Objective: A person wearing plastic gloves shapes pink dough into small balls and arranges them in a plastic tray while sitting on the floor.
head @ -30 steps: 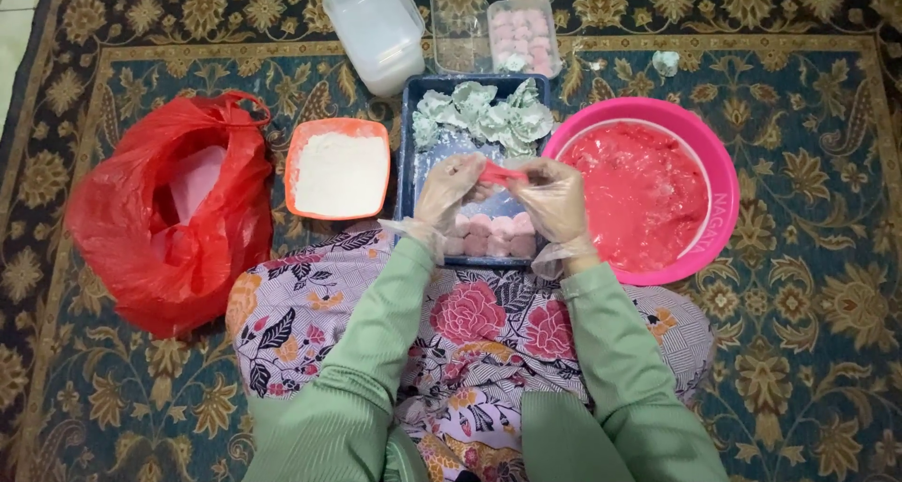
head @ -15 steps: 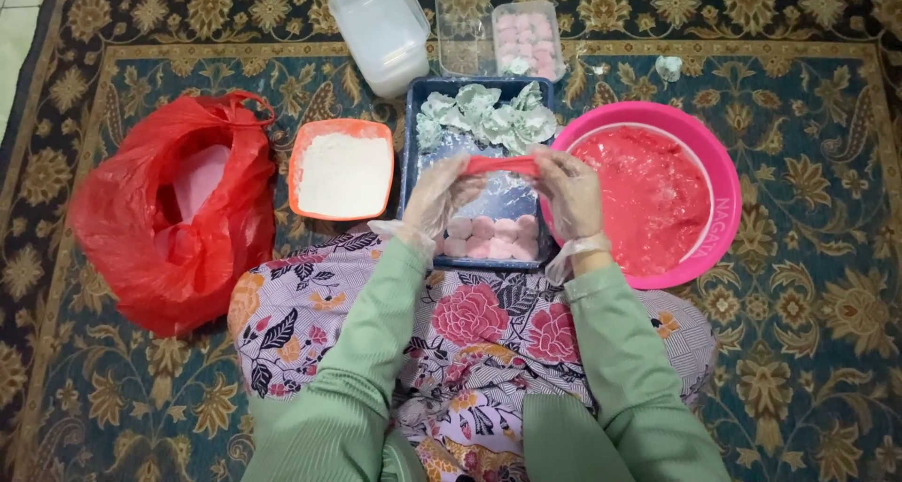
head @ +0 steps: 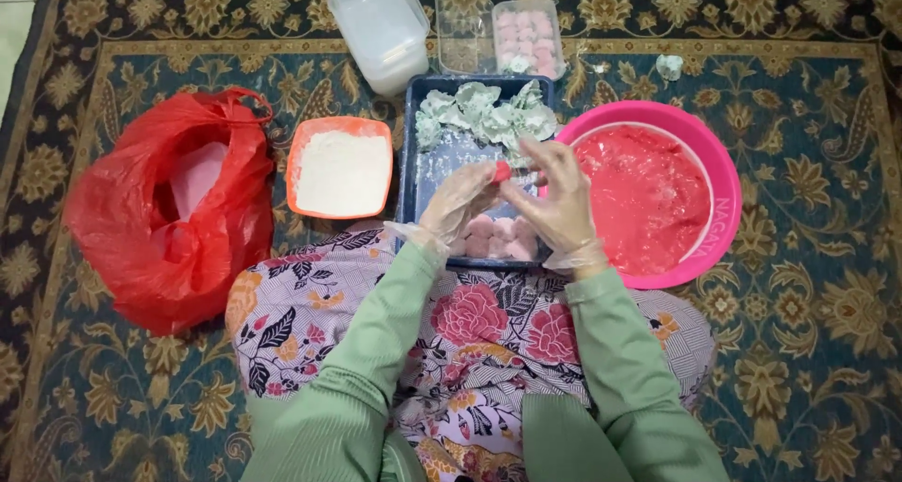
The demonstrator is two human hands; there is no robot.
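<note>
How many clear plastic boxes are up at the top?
3: a big frosted tub on the left, an empty clear box in the middle, and one holding pink pieces on the right. More may lie out of view.

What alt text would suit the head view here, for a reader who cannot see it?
Seated on a patterned carpet, a person's gloved left hand and right hand pinch a small pink dough piece over a dark blue tray. A pink bowl of red mixture sits right, an orange flour container and red bag left.
</note>
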